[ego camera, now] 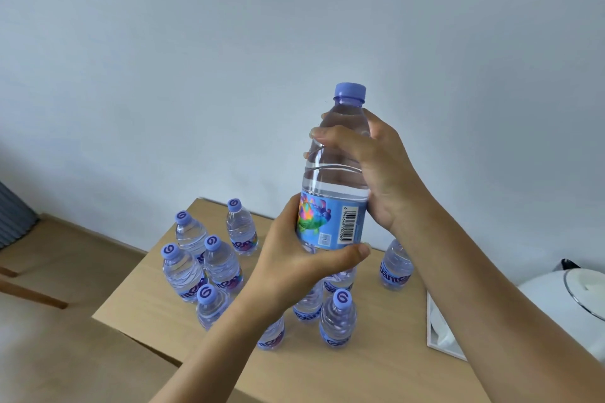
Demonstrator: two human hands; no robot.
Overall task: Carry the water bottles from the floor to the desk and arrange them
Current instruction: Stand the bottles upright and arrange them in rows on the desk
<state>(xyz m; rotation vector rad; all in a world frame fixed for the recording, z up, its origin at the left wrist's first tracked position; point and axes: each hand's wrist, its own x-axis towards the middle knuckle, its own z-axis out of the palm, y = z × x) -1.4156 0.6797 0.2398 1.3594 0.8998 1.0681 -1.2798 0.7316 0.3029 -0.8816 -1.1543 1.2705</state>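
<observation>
Both hands, left (296, 267) and right (379, 170), grip an upright, barcoded water bottle (337, 180) above "Ganten" bottles (222, 267)

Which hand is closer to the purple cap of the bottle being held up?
Right. The right hand grips the held bottle round its clear shoulder, just under the purple cap. The left hand holds it lower, at the label.

Worktop (360, 366): standing bottles (216, 258) crowd the left and centre, packed close, narrow gaps between caps. One lone bottle (396, 267) at the back right. Tissue box (440, 327) and white kettle (569, 301) block the right edge. Bare strip along the near edge, open for a hand.
</observation>
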